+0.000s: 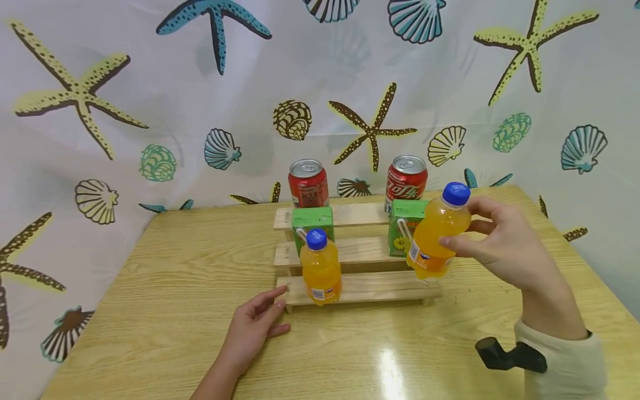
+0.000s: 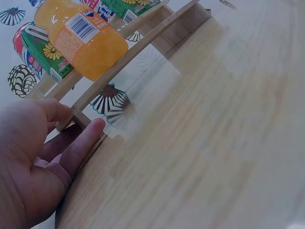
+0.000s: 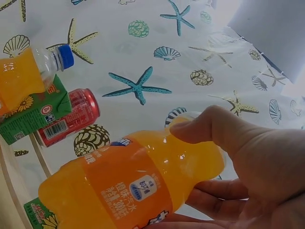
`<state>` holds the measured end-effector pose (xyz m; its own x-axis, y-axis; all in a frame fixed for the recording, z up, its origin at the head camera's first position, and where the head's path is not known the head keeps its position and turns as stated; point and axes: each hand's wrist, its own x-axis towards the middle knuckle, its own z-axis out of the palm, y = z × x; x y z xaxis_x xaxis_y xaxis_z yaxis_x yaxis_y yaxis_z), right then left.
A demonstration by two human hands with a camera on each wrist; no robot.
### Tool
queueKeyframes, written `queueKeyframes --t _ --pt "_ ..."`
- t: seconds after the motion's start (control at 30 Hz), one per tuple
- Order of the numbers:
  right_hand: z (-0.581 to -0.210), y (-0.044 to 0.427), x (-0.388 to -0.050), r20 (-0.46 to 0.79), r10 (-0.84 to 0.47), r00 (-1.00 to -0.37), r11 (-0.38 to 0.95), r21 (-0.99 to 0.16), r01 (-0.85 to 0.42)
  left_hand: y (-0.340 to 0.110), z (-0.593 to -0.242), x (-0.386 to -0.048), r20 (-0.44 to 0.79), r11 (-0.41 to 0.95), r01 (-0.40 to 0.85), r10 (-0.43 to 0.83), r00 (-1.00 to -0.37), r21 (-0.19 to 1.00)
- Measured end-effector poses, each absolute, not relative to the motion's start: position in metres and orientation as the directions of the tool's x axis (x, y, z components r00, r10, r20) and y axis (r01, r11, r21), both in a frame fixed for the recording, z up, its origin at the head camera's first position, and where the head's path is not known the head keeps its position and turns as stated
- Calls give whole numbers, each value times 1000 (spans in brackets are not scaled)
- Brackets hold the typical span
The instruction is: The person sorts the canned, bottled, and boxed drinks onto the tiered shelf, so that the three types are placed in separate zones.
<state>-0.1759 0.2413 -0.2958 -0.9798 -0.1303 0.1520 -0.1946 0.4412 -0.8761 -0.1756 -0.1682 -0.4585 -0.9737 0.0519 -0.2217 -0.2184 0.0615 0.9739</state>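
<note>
My right hand (image 1: 505, 239) grips a bottle of orange soda (image 1: 437, 239) with a blue cap, tilted and held over the right end of a three-tier wooden rack (image 1: 380, 286). In the right wrist view, its thumb and fingers clasp the upper part of the bottle (image 3: 128, 183). My left hand (image 1: 255, 322) holds the left end of the rack's lowest shelf; in the left wrist view the fingers lie either side of the shelf's corner (image 2: 78, 112). A second orange soda bottle (image 1: 321, 272) stands upright on the left of that shelf.
Two green drink cartons (image 1: 320, 215) (image 1: 400, 230) with straws stand on the middle tier. Behind them on the top tier are two red cans (image 1: 308, 186) (image 1: 406, 183). The rack stands on a wood-grain table (image 1: 200, 266) before a curtain (image 1: 250, 100) printed with starfish and shells.
</note>
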Motion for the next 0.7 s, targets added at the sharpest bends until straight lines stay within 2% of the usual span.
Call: queueKeyframes --t 0.47,0.7 --pt "-304 240 -185 86 -259 -962 501 -839 -210 -167 -459 -176 -229 65 -226 47 -972 972" --pt "-308 231 -184 50 -247 -968 539 -823 -180 -168 -461 -175 -227 64 -224 49 -973 972"
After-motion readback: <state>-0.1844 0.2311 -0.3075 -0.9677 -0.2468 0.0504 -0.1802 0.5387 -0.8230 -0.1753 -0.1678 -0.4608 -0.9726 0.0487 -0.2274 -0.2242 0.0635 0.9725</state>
